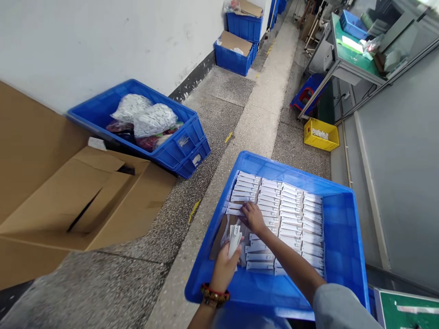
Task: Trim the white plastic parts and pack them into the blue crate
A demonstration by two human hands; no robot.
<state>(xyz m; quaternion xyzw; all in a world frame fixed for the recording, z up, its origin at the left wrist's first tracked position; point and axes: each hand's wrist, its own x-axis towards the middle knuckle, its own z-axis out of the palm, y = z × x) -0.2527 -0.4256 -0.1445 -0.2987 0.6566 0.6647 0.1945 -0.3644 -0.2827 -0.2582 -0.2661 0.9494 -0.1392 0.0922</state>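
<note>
My left hand (pixel 223 267), with a beaded bracelet at its wrist, is closed around a small bundle of white plastic strips (pixel 234 238). It is over the near left part of a big blue crate (pixel 343 237). My right hand (pixel 254 219) reaches further into the crate, its fingers closed on the end of a white plastic strip (pixel 233 209) in the left column. Many such strips (pixel 288 210) lie side by side in columns on a brown cardboard layer (pixel 216 242). Clear plastic film shows between my hands. My right forearm hides some of the strips.
Left of the crate are an open cardboard box (pixel 151 201) and a blue bin (pixel 192 132) of bagged parts. More blue bins (pixel 233 61) line the wall. A yellow bin (pixel 320 142) and a green-topped workbench (pixel 356 59) are at right. A green board (pixel 411 306) is near lower right.
</note>
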